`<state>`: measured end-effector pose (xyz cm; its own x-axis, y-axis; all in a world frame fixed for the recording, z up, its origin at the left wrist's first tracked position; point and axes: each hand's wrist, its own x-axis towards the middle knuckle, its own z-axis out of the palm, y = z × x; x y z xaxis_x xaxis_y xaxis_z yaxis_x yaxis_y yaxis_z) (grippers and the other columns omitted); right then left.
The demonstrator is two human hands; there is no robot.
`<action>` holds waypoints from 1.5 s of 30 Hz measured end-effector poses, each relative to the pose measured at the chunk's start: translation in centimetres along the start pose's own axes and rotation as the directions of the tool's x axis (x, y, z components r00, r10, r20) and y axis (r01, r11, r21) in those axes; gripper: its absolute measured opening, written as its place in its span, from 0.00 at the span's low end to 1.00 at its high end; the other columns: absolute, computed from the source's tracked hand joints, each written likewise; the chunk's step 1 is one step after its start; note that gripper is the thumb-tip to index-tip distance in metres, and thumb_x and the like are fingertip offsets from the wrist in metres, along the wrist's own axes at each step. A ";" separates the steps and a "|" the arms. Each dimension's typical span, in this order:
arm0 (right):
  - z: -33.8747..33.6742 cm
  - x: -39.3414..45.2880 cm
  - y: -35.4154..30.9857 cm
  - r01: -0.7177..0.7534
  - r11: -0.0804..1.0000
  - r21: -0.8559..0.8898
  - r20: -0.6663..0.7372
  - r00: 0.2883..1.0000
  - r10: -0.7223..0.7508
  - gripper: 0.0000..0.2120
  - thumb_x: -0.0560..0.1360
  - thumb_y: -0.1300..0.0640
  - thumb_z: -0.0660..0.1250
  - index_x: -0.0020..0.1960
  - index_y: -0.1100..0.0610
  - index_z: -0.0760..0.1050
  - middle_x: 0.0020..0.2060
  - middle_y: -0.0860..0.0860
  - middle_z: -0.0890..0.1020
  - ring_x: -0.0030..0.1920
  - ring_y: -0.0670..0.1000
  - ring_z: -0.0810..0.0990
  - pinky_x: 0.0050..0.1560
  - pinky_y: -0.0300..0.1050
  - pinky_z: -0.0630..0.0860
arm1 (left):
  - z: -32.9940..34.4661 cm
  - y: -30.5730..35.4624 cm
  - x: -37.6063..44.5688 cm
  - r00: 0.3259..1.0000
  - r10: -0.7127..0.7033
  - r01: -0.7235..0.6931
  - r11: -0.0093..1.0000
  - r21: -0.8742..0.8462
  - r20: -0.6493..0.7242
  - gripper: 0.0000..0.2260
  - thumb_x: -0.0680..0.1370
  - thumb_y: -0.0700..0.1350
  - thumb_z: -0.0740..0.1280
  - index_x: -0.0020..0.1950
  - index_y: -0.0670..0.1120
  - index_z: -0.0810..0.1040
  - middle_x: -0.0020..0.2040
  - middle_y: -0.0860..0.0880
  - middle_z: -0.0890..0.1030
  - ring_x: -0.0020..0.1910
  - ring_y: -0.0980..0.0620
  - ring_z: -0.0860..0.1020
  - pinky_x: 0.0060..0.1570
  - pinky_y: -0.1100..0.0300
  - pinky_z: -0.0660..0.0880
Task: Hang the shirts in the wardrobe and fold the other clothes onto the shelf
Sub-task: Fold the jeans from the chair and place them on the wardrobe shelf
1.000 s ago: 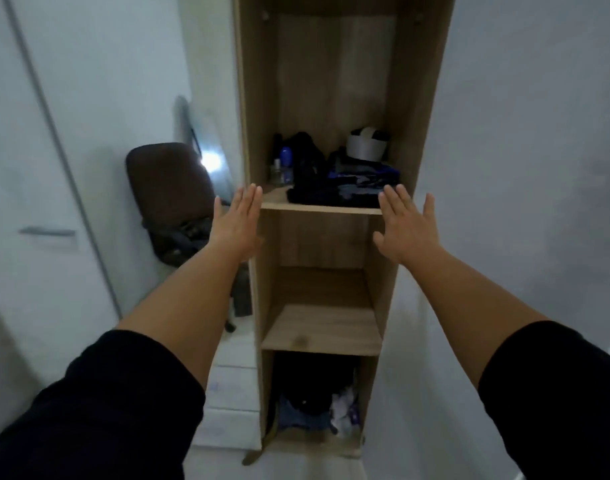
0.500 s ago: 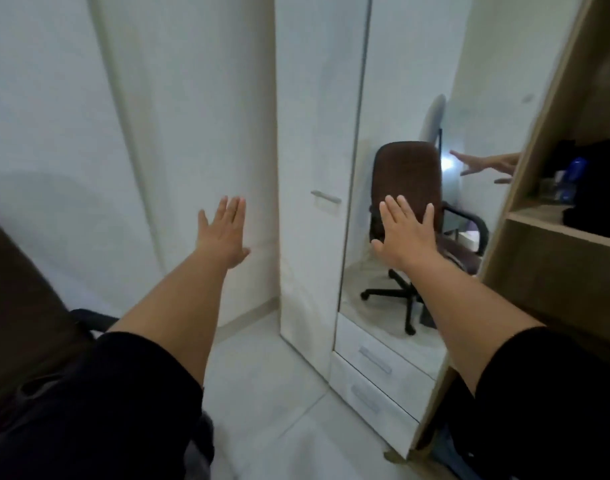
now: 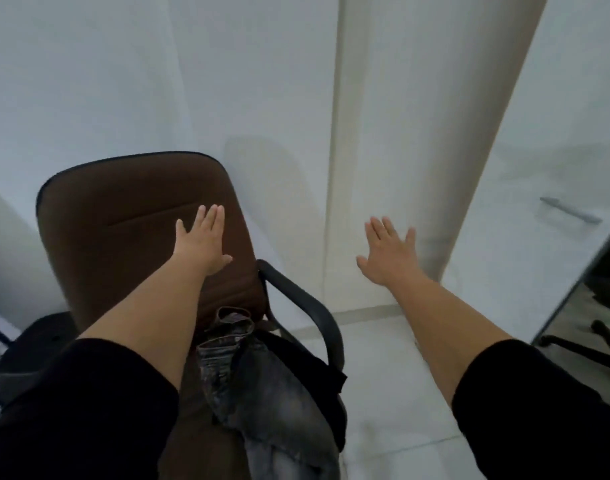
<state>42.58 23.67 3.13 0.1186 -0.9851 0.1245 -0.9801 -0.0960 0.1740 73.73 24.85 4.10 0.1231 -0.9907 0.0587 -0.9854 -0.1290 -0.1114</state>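
Observation:
A brown office chair (image 3: 123,216) stands at the lower left with dark grey jeans (image 3: 258,382) heaped on its seat, a black garment (image 3: 317,372) lying under them. My left hand (image 3: 201,242) is stretched out flat in the air above the seat, in front of the backrest, holding nothing. My right hand (image 3: 388,252) is also flat with spread fingers, to the right of the chair, in front of the white wall. The white wardrobe door (image 3: 539,168) with a grey handle (image 3: 570,210) is at the right edge.
A black armrest (image 3: 303,306) curves between my two arms. A mirror panel (image 3: 594,323) at the far right reflects a chair base. Pale tiled floor (image 3: 383,393) lies to the right of the chair. A dark object sits low at the left edge.
My view has swung left, from the open wooden shelf past the wardrobe doors to the brown chair with the clothes. Both hands stayed flat and outstretched throughout.

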 end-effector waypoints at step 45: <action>34.7 23.5 -34.9 0.773 0.488 0.405 0.148 0.472 -0.869 0.34 0.76 0.71 0.54 0.74 0.42 0.57 0.68 0.61 0.62 0.62 0.64 0.68 0.60 0.56 0.71 | 39.0 -5.0 2.8 0.851 -0.418 0.525 0.671 -0.524 0.318 0.45 0.78 0.35 0.61 0.65 0.77 0.35 0.62 0.40 0.66 0.52 0.40 0.76 0.55 0.45 0.76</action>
<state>74.03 -1.03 -33.89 0.8843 -0.4023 -0.2369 -0.4515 -0.8661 -0.2146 83.61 20.97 -33.84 0.5537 -0.8034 -0.2189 -0.6581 -0.5833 0.4761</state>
